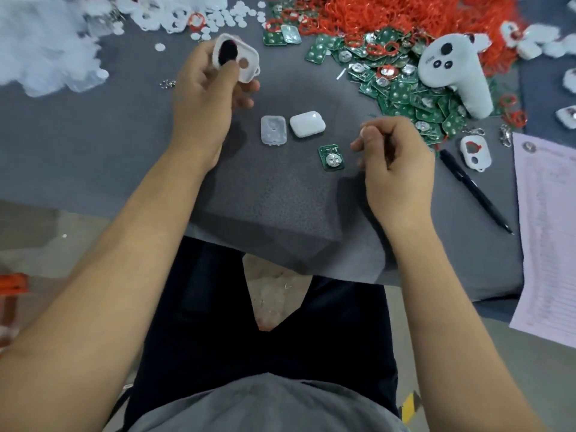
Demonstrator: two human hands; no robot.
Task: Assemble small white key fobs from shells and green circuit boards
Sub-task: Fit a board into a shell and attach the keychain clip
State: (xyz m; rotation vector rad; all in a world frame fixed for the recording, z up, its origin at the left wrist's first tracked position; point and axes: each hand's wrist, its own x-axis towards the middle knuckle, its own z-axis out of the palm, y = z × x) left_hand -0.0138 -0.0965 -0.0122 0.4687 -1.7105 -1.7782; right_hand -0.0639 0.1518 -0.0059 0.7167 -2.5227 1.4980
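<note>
My left hand (pixel 207 88) holds a white key fob shell (pixel 238 57) raised above the grey mat, thumb over its dark oval opening. My right hand (pixel 394 160) hovers to the right with curled fingers; whether it pinches anything is unclear. Between the hands, on the mat, lie a translucent shell half (pixel 273 130), a white rounded case (pixel 307 123) and one green circuit board (pixel 331 157) with a round metal contact. The board sits just left of my right hand's fingertips.
A heap of green circuit boards (pixel 405 85) and red rubber rings (pixel 405 14) fills the far right. A white plush toy (pixel 452 70), a black pen (pixel 475 190), a finished fob (pixel 475 152) and a paper sheet (pixel 548 232) lie right. White shells and discs (pixel 174 14) pile far left.
</note>
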